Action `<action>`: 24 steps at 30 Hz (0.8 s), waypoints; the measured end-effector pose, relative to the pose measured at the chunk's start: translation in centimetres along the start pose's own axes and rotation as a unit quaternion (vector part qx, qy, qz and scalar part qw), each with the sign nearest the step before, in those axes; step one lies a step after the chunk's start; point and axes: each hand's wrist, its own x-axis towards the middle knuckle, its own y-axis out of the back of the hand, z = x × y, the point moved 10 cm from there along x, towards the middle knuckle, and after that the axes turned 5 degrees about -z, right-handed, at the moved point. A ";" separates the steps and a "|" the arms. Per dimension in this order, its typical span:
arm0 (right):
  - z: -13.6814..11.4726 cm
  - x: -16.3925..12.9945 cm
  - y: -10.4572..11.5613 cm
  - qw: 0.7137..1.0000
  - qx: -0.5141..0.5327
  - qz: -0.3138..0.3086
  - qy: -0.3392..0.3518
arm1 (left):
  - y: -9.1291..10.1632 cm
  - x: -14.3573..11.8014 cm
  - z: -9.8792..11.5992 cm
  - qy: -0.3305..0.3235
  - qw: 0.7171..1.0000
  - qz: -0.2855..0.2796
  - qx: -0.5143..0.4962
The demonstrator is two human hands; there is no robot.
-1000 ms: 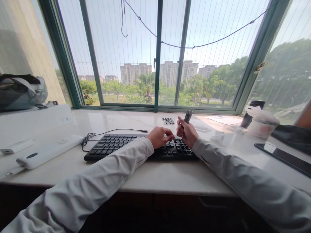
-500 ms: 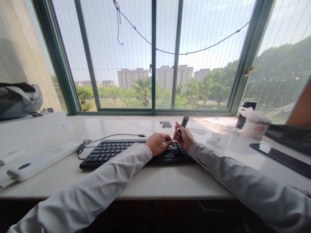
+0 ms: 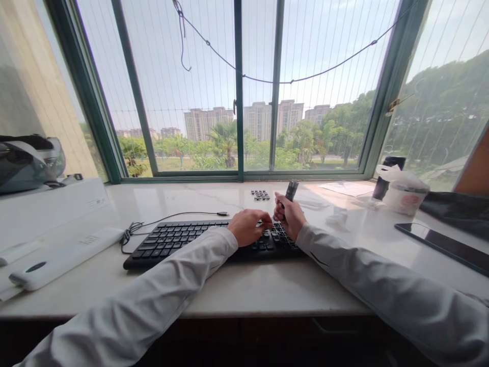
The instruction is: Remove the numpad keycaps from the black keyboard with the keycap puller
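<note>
A black keyboard (image 3: 168, 243) lies on the white counter, its number-pad end showing bare key sockets where caps are off. My left hand (image 3: 250, 227) rests over the keyboard's right part. Its thumb and fingers are pinched together low over the keys, and what is between them, if anything, is hidden. Just right of it, my right hand (image 3: 292, 218) is closed around a slim black tool (image 3: 292, 189) that points upward, its kind unclear. The lower end of this tool is concealed by the fingers. Loose black keycaps (image 3: 260, 195) sit in a small group behind the hands.
The keyboard's cable (image 3: 132, 232) is bundled at the left, with its plug (image 3: 222, 214) behind the keyboard. A white device (image 3: 64, 257) lies at left. On the right are a phone-like black slab (image 3: 439, 244), a bagged cup (image 3: 407, 196) and crumpled clear plastic (image 3: 338, 218).
The camera view has shifted very slightly. Both hands stay in nearly the same place, the left fingers a little more curled; the black tool is still in my right hand.
</note>
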 end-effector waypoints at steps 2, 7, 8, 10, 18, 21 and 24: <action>0.1 0.0 0.0 1.000 -0.006 0.000 -0.002 | -0.2 0.1 0.0 -0.006 1.000 -0.011 0.001; 0.2 -0.2 -0.2 1.000 -0.011 -0.007 0.008 | -0.5 0.2 -0.6 0.005 1.000 -0.028 0.013; 0.2 -0.2 -0.2 1.000 -0.013 -0.004 0.010 | -0.5 0.2 -0.6 0.008 0.999 -0.030 0.013; 0.2 -0.3 -0.1 1.000 -0.019 0.003 0.010 | -0.4 0.3 -0.6 0.013 0.999 -0.035 0.013; 0.3 -0.7 -0.4 0.999 -0.038 0.006 -0.001 | -0.7 0.2 -0.7 0.011 0.999 -0.046 0.018; 0.4 -0.9 -0.5 0.999 -0.038 0.007 -0.002 | -0.8 0.2 -0.8 0.008 0.999 -0.046 0.016; 0.4 -0.9 -0.8 1.000 -0.022 -0.007 0.006 | -0.8 0.2 -0.8 0.007 0.999 -0.046 0.013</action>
